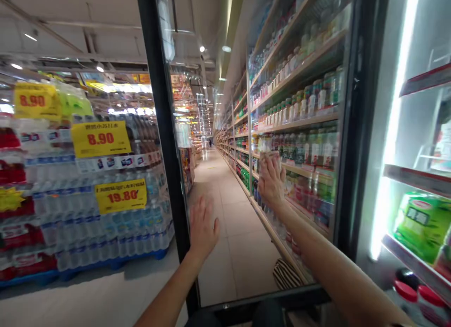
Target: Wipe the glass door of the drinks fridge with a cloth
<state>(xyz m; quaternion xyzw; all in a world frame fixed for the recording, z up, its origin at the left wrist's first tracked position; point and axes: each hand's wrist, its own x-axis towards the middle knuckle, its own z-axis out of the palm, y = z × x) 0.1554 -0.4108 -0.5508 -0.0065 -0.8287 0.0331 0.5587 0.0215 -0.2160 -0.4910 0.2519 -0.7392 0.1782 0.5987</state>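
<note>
A glass fridge door [225,252] in a black frame [162,129] stands swung open in front of me. My left hand [202,228] lies flat on the glass beside the frame's left edge, fingers stretched out and empty. Higher and to the right, my right hand [271,181] presses against the same pane. A pale crumpled cloth [269,155] is held under its fingertips.
At the right is the lit fridge interior, with green packs [423,223] on a shelf and red-lidded jars [405,289] below. Stacked water bottles with yellow price signs [100,138] stand at the left. Through the glass a long aisle of drink shelves [296,125] runs away.
</note>
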